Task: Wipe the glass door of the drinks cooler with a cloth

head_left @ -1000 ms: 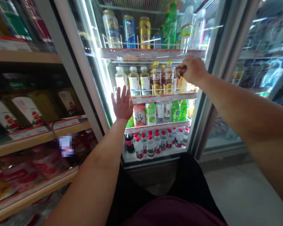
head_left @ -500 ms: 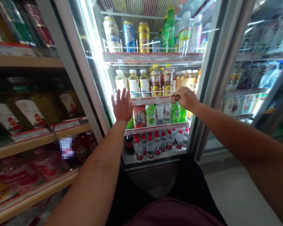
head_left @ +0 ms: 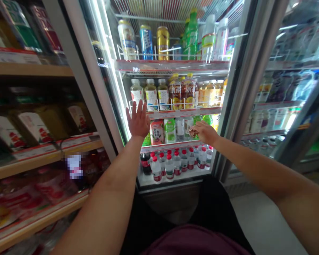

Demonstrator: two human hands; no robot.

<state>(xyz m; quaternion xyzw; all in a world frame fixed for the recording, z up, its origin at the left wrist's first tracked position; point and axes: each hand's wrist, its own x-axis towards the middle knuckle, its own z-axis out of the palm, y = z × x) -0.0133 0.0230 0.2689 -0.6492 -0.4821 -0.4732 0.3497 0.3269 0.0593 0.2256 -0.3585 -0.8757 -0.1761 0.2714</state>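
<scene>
My left hand (head_left: 138, 121) is raised with its fingers spread, palm toward the glass front of a lit drinks fridge (head_left: 170, 64). It appears to rest flat on the glass, before the left side of the middle shelves. In my right hand (head_left: 206, 132) the fingers are closed round a small crumpled brown cloth (head_left: 193, 132). That hand is held against or close to the glass, in front of the green bottles (head_left: 207, 119) on the lower shelf. Left of the cloth show a green carton (head_left: 169, 130) and a red one (head_left: 157, 132), both behind the glass.
Wooden shelves (head_left: 29, 70) with bottles run along my left. A metal door frame (head_left: 251, 71) and another fridge stand at the right. Red-capped water bottles (head_left: 169, 166) fill the fridge bottom. My dark-clothed knees (head_left: 215, 202) are close below.
My right hand has moved down with the cloth and slightly left, from the edge of the middle shelf to the lower shelf. The left hand stays in place.
</scene>
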